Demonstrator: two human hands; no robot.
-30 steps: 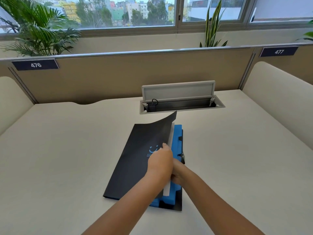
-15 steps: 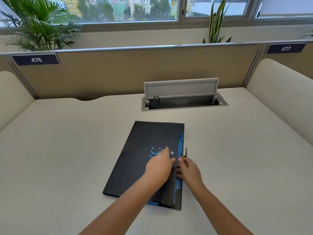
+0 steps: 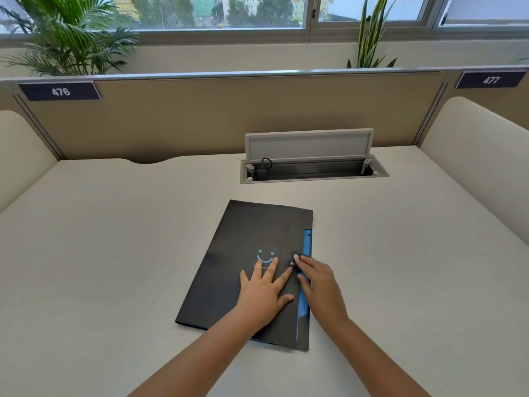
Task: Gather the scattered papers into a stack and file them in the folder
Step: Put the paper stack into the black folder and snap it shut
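The task looks nearly done: one folder (image 3: 252,270) lies closed at the desk's (image 3: 114,253) centre, no loose papers visible (presumably filed inside). The left hand (image 3: 264,293) rests flat, fingers spread, on the cover; the right hand (image 3: 317,277), at its 3 o'clock edge, presses the snap with straight fingertips, gripping nothing.

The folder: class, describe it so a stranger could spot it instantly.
On the pale desk, nearer than the open cable tray, lies the folder, closed flat under both hands. It is the only black item, with a blue smiley logo and blue edge.
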